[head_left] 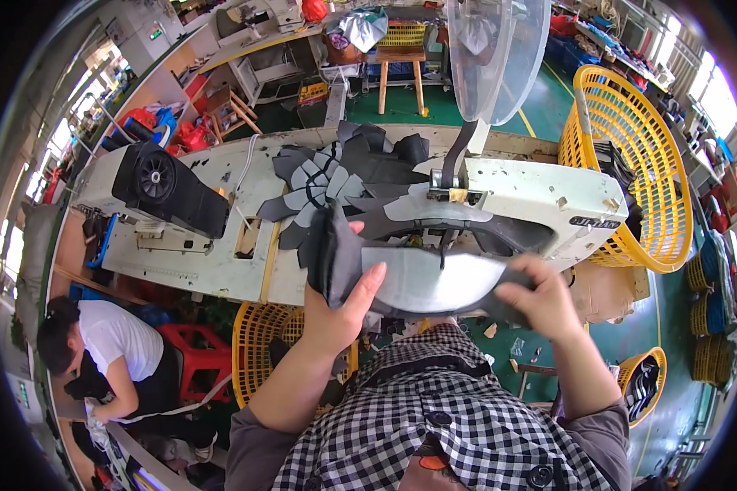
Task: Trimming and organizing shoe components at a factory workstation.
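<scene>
A curved shoe upper piece (pixel 430 278), black at its edges with a shiny pale grey panel, is stretched between my hands in front of the machine. My left hand (pixel 348 303) is closed on its left end, thumb on top, where black folded material (pixel 327 254) stands up. At the right end, my right hand (pixel 540 295) pinches the dark tip between thumb and fingers, slightly blurred. Just beyond lies the white machine arm (pixel 532 188), with a dark strip running down to its head from clear round discs (pixel 495 57). Another grey-and-black piece (pixel 418 209) lies by the head.
Several grey and black cut pieces (pixel 327 176) are heaped on the worktable (pixel 196 274). A black motor housing (pixel 160 180) sits to the left. Yellow baskets (pixel 671 188) stand at right and below the table. A person (pixel 123 344) bends over work beside a red stool (pixel 196 360).
</scene>
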{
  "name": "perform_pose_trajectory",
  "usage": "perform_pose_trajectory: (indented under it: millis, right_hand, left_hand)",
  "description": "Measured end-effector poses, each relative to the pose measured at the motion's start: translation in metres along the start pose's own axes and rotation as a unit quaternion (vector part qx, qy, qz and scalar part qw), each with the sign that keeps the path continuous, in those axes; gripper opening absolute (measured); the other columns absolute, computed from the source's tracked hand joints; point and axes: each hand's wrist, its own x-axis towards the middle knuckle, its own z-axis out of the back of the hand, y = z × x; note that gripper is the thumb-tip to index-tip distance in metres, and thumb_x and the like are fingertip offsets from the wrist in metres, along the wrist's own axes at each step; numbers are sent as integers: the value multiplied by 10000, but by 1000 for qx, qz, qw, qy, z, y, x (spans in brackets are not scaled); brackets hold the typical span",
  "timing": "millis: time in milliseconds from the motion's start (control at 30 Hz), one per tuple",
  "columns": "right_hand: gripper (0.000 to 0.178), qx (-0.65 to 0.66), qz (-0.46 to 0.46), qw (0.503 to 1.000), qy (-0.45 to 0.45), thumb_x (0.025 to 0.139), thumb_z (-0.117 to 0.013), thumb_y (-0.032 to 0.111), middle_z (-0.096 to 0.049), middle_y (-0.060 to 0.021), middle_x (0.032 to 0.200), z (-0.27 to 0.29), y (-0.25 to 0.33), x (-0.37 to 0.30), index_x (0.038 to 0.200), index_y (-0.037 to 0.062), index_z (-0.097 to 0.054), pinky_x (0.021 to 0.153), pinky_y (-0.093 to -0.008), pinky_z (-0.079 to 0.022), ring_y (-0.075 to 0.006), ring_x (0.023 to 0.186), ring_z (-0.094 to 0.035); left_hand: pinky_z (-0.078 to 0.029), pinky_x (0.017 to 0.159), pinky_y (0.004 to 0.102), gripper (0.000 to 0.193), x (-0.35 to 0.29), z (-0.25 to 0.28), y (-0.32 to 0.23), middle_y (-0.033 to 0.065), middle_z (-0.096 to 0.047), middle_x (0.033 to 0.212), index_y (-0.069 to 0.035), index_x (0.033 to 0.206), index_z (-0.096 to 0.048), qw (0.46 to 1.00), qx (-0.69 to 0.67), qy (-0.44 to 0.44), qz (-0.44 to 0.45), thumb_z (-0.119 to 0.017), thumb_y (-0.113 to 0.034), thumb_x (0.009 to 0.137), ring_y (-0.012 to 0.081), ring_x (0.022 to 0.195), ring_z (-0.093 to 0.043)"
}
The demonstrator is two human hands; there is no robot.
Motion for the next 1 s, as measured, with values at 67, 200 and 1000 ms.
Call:
perform_pose_trajectory:
  millis: [67,200,1000]
  right_hand:
    - [196,-46,118,988,-86,785,-662,56,-571,-6,823,3,22,8,952,29,-562,704,-227,-447,-82,763,-524]
    - [218,-9,33,989,-141,820,-643,113,-588,-17,820,5,0,35,989,3,-561,701,-231,-449,-94,765,-533]
    - [733,367,-41,906,206,719,-711,482,-572,-216,1144,-29,-78,31,1178,-37,-472,925,-411,-460,-327,1071,-567]
  left_hand:
    - [-399,879,257,463,2,-11,5,66,-524,1119,-5,1212,-453,995,-78,-51,18,-649,-45,794,130,988,-508]
    - [-396,902,279,454,20,-22,36,79,-540,1125,16,1198,-461,971,-167,-137,108,-643,-28,785,156,1012,-517]
    - [-416,847,278,454,-3,-9,22,65,-551,1040,-17,1211,-440,970,-159,-60,175,-591,-8,782,141,959,-525]
